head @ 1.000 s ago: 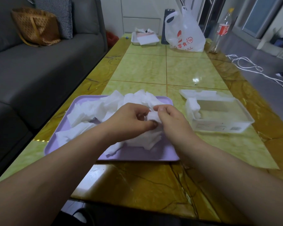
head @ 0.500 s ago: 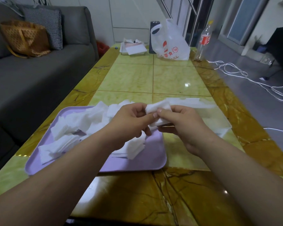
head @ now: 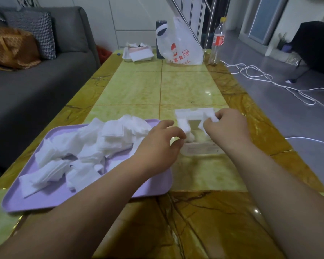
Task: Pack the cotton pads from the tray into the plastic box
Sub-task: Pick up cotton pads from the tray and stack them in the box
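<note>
Two hands: apart above the bench [head: 176, 90]. Your left hand [head: 157, 146] hangs with its fingers loosely curled and nothing visibly in it, just beside the box's left end. Your right hand [head: 228, 128] pinches a single pad [head: 211, 117] over the box's far right corner.
Plastic box [head: 202, 149]: clear, just right of the tray and nearer the bench's right edge; a white stack [head: 185, 128] sits at its left end.
Tray [head: 153, 186]: lilac, toward the bench's near left corner, carrying a loose heap of cotton pads [head: 105, 139].
Step in hand: judged to be seating the single pad in the box.
Method: bring the pad down flat against the stack with its edges matched. Brace the stack with your left fingertips, and let go only once the pad rests.
Handling: the pads look thin and limp, so expect folding if you drop one in. The light box may slide under a push.
Progress: early, since most pads lie on the tray.
</note>
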Demonstrator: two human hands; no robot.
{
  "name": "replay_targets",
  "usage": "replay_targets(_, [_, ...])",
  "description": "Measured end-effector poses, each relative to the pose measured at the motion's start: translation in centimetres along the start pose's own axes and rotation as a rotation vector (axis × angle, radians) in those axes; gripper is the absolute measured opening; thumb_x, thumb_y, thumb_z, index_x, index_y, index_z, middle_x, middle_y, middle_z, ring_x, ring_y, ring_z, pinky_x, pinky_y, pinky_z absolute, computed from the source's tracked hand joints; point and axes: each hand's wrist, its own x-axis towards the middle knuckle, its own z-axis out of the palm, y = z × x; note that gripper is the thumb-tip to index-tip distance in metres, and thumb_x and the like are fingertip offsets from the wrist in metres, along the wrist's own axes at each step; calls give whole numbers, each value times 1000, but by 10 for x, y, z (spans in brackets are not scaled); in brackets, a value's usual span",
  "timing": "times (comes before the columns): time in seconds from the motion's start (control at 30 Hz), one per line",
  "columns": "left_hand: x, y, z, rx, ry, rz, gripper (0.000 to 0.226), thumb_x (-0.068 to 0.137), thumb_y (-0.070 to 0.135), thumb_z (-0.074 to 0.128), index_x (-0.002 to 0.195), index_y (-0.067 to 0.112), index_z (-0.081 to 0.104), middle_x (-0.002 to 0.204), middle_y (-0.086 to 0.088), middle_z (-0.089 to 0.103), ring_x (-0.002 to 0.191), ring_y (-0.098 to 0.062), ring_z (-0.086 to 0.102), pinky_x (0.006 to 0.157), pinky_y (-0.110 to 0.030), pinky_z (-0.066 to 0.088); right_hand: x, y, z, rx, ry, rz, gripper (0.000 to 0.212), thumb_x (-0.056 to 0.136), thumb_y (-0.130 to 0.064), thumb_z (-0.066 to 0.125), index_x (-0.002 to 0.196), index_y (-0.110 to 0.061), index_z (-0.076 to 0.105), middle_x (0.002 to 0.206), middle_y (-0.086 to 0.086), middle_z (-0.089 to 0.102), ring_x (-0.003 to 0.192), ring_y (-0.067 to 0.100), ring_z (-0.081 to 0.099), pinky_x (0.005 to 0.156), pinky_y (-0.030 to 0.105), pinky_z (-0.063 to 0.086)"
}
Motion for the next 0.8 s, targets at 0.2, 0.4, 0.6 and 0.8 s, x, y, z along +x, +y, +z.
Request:
replay_targets(0.2, [-7,3,-4,-59,-65,52,13,97,25,64,106,33,71,121,12,63,112,-10,57,96,-31,45,0,4,22,-117,-32,-18,25,93,-40,66,102,-19,59,103,1,64,88,26,61,68,35,44])
replay_targets(0.4, [-14,-3,-6,-72,-94,76,30,92,19,68,117,37,67,127,14,61,115,-7,55,100,-27,43,-6,-16,26,-49,-100,-32,38,81,-18,72,109,7,68,110,25,70,102,42,65,82,51,58])
replay_targets(0.6, [-17,-9,-8,-74,-98,104,41,90,16,70,126,36,67,130,17,59,113,3,51,97,-14,37,-16,-22,18,-70,-159,-21,27,77,-10,64,98,3,72,105,22,73,104,40,68,87,54,59])
replay_targets(0.8, [-24,-23,-46,-1,41,28,25,94,16,67,116,27,73,113,9,70,97,-9,67,94,-29,51,-24,-30,15,-237,-152,-75,42,78,-10,63,119,-7,70,118,8,73,110,34,66,89,44,58])
